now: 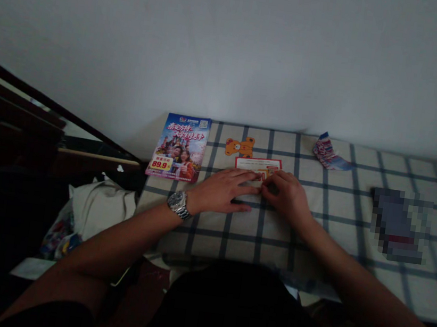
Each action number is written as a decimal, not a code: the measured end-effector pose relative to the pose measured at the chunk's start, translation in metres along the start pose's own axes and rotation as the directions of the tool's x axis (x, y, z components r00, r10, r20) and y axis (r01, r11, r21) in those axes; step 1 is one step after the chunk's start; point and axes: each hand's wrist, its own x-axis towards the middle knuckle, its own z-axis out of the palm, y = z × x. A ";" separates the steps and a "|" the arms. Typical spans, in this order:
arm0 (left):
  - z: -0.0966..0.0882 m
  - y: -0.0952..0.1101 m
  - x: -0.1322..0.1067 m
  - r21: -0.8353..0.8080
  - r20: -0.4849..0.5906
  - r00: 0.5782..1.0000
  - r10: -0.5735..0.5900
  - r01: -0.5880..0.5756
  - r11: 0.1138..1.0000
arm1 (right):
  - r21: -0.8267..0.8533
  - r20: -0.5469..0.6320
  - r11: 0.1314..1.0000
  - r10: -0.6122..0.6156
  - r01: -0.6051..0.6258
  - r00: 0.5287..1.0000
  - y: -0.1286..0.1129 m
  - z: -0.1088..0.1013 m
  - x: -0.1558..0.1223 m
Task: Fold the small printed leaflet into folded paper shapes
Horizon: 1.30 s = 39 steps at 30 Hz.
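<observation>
A red-bordered white printed card [257, 163] lies flat on the checked cloth in the middle, its lower part covered by my hands. My left hand [225, 190], with a metal watch [179, 204] on the wrist, is spread palm down, its fingertips on the card's lower part. At the card's right end, my right hand [285, 193] has thumb and fingers drawn together in a pinch. What is between those fingertips is hidden. Just behind the card lies an orange bear-shaped cutout [240, 146]. To the left of my left hand is a blue and pink flyer [180, 148].
The checked cloth [209, 237] covers a surface against a pale wall [234, 47]. A crumpled, folded strip of colourful paper [328, 155] lies at the back right. Further right is a dark pixelated object [393, 224]. Pale bags [102, 204] stand lower left, beside dark furniture.
</observation>
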 end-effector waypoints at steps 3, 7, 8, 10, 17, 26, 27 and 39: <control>0.001 -0.001 0.000 -0.017 0.001 1.000 0.001 -0.001 1.000 | -0.027 0.000 1.000 -0.014 0.014 1.000 -0.001 0.000 0.000; 0.001 -0.001 0.000 -0.028 -0.008 1.000 -0.004 0.004 1.000 | -0.061 0.018 0.998 -0.028 0.029 0.999 -0.003 0.000 0.000; 0.001 -0.001 0.000 -0.026 -0.009 1.000 -0.009 0.008 1.000 | -0.071 0.020 0.997 -0.029 0.031 0.999 -0.004 0.000 0.000; 0.001 0.000 0.001 -0.022 -0.010 1.000 -0.017 0.017 1.000 | -0.084 0.023 0.996 -0.032 0.034 0.999 -0.004 0.000 -0.002; 0.001 0.001 0.002 -0.033 -0.006 1.000 -0.022 0.022 0.999 | -0.060 -0.030 0.998 -0.016 0.014 0.999 -0.003 0.004 -0.006; 0.000 0.001 0.001 -0.061 -0.014 1.000 -0.025 0.024 0.998 | -0.102 -0.139 0.989 0.090 -0.105 0.986 0.028 -0.008 0.009; 0.001 0.001 0.001 -0.061 -0.015 1.000 -0.025 0.024 0.998 | -0.092 -0.135 0.990 0.097 -0.110 0.986 0.031 -0.009 0.010; -0.001 0.002 0.000 -0.053 -0.029 0.999 -0.020 0.019 0.998 | -0.027 -0.178 0.981 0.184 -0.192 0.967 0.053 -0.018 0.021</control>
